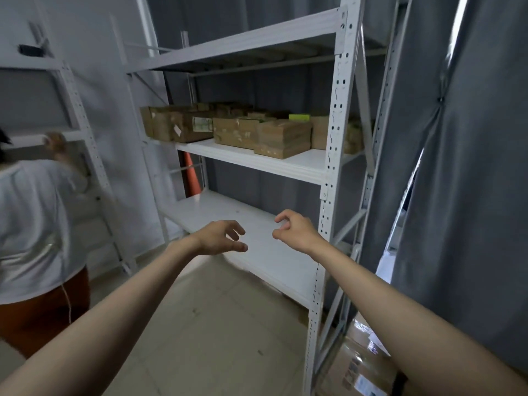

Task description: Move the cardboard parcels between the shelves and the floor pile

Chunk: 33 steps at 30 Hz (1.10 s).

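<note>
Here, at far left another person point(34, 224) faces a second rack, blurred. Next, the left hand point(221, 237) and right hand point(297, 232) hover before the bare lower shelf point(257, 224), fingers loosely curled, holding nothing. The cardboard parcels point(243, 130) sit above and beyond them on the middle shelf point(285, 164), the row running left-right; neither hand seems nearer. Rightmost parcels hide behind the upright point(334, 138).

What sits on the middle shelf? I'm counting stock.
A row of cardboard parcels covers the middle shelf, one with something yellow-green on top. Those further back are hidden.
</note>
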Each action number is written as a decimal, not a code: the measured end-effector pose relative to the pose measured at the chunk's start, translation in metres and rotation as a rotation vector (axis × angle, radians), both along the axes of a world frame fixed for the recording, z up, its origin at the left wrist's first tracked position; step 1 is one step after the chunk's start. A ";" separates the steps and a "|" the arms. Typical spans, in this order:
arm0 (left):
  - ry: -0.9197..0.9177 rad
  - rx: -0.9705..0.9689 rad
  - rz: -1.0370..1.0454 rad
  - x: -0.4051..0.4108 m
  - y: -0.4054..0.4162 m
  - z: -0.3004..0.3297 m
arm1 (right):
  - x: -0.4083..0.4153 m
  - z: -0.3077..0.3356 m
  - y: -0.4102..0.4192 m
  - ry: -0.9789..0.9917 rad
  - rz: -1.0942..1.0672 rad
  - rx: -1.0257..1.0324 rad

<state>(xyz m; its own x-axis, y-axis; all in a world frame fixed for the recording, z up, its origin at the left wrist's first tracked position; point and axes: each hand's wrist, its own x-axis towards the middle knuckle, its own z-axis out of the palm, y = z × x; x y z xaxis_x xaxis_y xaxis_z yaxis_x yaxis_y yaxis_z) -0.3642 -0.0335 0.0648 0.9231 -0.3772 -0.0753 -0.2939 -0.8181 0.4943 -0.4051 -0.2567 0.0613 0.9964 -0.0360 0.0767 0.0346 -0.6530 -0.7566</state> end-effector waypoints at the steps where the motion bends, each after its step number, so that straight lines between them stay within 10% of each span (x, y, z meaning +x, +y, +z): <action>1: -0.011 0.000 -0.006 0.013 -0.001 0.002 | 0.013 0.002 0.000 -0.008 -0.002 0.000; 22: -0.209 -0.076 -0.060 0.261 -0.027 0.045 | 0.252 0.043 -0.036 -0.127 -0.181 0.048; 33: -0.127 -0.495 -0.026 0.402 -0.048 0.062 | 0.324 0.061 -0.045 -0.183 -0.375 0.080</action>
<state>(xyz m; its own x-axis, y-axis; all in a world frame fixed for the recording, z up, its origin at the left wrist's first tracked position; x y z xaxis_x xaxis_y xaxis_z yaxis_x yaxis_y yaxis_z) 0.0379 -0.0811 0.1265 0.9034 -0.3618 0.2301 -0.3935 -0.4864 0.7801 -0.0811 -0.3021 0.1220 0.8832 -0.4068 0.2332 -0.0562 -0.5855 -0.8087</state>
